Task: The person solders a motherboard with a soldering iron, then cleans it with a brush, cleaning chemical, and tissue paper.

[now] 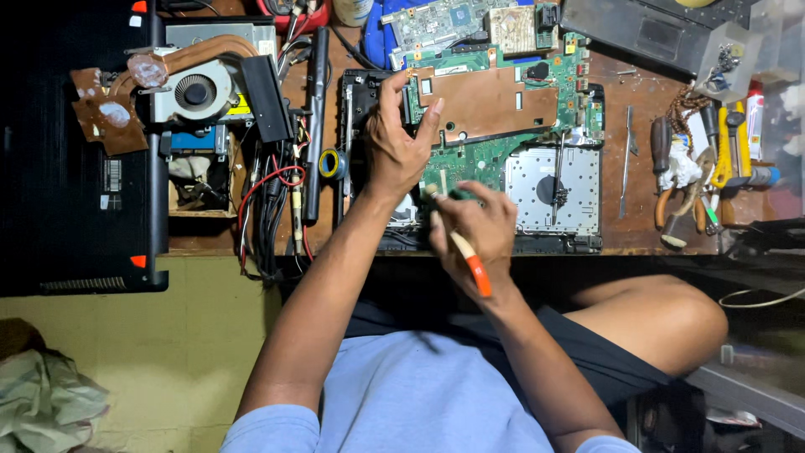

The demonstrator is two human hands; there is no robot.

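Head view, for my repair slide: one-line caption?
Left hand steadies green laptop circuit board; right hand works it with orange-handled tool.
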